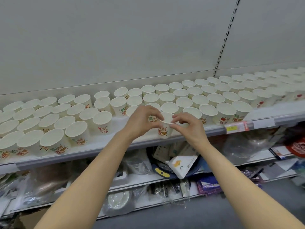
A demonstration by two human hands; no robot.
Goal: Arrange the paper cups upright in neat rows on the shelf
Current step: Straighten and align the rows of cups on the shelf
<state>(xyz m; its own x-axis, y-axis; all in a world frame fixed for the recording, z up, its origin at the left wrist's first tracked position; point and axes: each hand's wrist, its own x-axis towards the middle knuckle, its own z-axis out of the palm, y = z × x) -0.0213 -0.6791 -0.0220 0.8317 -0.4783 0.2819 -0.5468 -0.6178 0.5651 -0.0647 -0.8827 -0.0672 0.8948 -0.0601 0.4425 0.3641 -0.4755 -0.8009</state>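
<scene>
1. Both hands meet on one paper cup at the front of the shelf, in the gap between the left block of cups and the right block of cups.
2. Left hand: fingers curled round the cup's left side, thumb near the rim. Gripping it.
3. Right hand: thumb and forefinger pinch the rim on the right; other fingers loosely curled.
4. Held cup is upright, mouth up, print facing out. Cannot tell if its base touches the shelf or hangs just above it.
5. Why two hands: likely steadying a light cup so it goes down straight and in line with the front row; possibly separating nested cups, can't confirm.
6. All shelved cups stand upright, rims nearly touching. Right block runs in clean diagonal rows; left block looser.
7. Open room: bare strip of shelf left of the held cup, reaching back towards the wall.
8. Edges: front cups sit close to the shelf lip with its price rail; a nudge could tip one off onto the cluttered lower shelf.
</scene>
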